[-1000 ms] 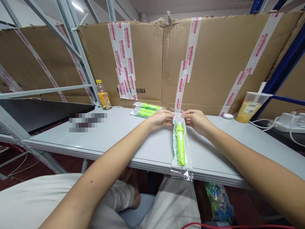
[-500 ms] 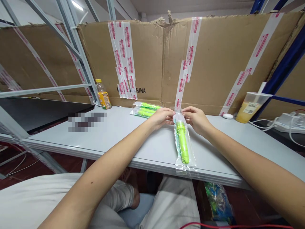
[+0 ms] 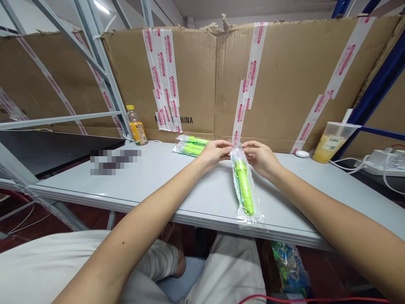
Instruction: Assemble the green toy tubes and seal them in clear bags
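Observation:
A clear plastic bag (image 3: 257,207) lies lengthwise toward me near the table's front edge, with a bright green tube-shaped item (image 3: 243,185) inside; its exact kind I cannot make out. My left hand (image 3: 218,154) pinches the far end of the bag from the left. From the right, my right hand (image 3: 259,157) pinches that same end, its fingertips close to the left ones. Beyond my left hand, several similar bagged green items (image 3: 191,147) lie in a small pile, partly hidden by that hand.
The grey-white table (image 3: 152,177) backs onto a taped cardboard wall (image 3: 196,76). A juice bottle (image 3: 137,128) stands at the back left. On the right are a plastic cup with a straw (image 3: 332,143), a white oval object (image 3: 302,154) and a power strip (image 3: 382,162) with cables.
The bag's near end has swung slightly to the right and away from the table edge. Both hands keep their pinch at its far end.

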`<state>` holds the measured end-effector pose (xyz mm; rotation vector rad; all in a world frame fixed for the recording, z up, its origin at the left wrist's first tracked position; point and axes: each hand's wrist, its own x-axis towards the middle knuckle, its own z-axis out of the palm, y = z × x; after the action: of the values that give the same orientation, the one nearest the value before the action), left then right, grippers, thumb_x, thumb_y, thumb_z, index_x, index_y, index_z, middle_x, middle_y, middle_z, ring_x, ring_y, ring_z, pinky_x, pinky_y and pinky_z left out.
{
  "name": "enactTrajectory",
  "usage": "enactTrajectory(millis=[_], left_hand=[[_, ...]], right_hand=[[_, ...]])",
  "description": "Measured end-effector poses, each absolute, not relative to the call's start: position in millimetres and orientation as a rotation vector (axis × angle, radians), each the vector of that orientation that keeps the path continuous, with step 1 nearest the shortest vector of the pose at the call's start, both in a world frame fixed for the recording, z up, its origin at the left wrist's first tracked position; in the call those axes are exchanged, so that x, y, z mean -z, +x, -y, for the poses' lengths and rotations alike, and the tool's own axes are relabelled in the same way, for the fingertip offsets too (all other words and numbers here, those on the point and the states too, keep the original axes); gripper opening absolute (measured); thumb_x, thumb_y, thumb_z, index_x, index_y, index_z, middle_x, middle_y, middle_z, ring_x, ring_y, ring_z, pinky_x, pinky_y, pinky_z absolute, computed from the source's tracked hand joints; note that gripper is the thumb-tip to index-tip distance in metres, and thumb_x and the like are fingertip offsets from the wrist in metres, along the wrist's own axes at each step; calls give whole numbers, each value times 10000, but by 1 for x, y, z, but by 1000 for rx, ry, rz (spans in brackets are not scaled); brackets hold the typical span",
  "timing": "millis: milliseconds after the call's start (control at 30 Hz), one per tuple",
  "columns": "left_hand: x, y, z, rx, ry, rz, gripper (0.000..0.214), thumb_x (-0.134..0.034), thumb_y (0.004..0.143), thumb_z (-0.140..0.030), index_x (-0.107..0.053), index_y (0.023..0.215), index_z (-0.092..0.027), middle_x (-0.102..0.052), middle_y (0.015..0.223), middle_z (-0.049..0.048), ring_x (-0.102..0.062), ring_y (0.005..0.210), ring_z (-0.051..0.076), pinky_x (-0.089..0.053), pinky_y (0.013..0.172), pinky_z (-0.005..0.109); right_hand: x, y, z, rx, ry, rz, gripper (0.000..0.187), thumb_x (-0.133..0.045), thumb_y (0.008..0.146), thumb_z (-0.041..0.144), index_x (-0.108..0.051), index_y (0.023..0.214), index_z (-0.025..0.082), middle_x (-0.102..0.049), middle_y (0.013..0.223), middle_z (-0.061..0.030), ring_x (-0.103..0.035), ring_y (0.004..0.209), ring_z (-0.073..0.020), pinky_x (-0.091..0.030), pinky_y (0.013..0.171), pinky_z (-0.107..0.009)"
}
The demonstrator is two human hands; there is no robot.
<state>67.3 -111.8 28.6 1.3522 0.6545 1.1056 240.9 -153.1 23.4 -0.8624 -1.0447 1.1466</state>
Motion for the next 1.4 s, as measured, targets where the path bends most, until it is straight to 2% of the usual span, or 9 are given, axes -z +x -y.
enactTrajectory(millis=[300, 633, 967, 1100, 1200, 1400], left_hand=[[-30, 69, 111, -1187, 1418, -542, 96, -710, 710, -69, -719, 796, -112, -693, 724, 40, -640, 675, 125, -543, 739, 330], [-32, 69, 114, -1200, 1473, -487, 82, -756, 706, -120, -680, 734, -137, -647, 709, 4, -600, 669, 102, -520, 729, 298], [-34, 69, 117, -1174, 1497, -457, 112, -657, 681, -41, -661, 634, -142, -615, 642, -9, -591, 668, 100, -498, 716, 266], [-35, 68, 117, -1168, 1536, -491, 125, -624, 698, -36, -666, 644, -141, -619, 656, 1, -593, 682, 105, -497, 744, 283], [-34, 68, 117, -1162, 1549, -509, 148, -589, 694, -28, -673, 642, -139, -622, 661, 13, -591, 690, 114, -496, 764, 304], [-37, 65, 116, -1173, 1496, -513, 130, -566, 637, -55, -675, 606, -120, -619, 641, 35, -581, 687, 128, -491, 731, 302]], right_hand=[[-22, 244, 147, -1209, -795, 1045, 180, -656, 551, 86, -541, 626, 203, -527, 615, 24, -504, 614, -109, -453, 649, -268], [-31, 242, 155, -1156, -751, 1132, 157, -611, 537, 64, -539, 579, 197, -505, 637, 13, -486, 635, -118, -441, 660, -277], [-31, 246, 153, -1174, -740, 1141, 110, -571, 542, 83, -598, 525, 189, -536, 618, -27, -498, 635, -137, -439, 639, -279], [-32, 245, 154, -1196, -713, 1087, 93, -620, 639, 160, -612, 550, 186, -546, 651, -29, -506, 642, -134, -456, 650, -283], [-31, 244, 154, -1195, -665, 1107, 169, -728, 690, 226, -615, 574, 179, -544, 661, -19, -510, 645, -124, -456, 650, -279], [-27, 249, 152, -1157, -681, 1237, 260, -880, 578, 237, -637, 652, 185, -586, 647, 7, -529, 626, -114, -468, 640, -281]])
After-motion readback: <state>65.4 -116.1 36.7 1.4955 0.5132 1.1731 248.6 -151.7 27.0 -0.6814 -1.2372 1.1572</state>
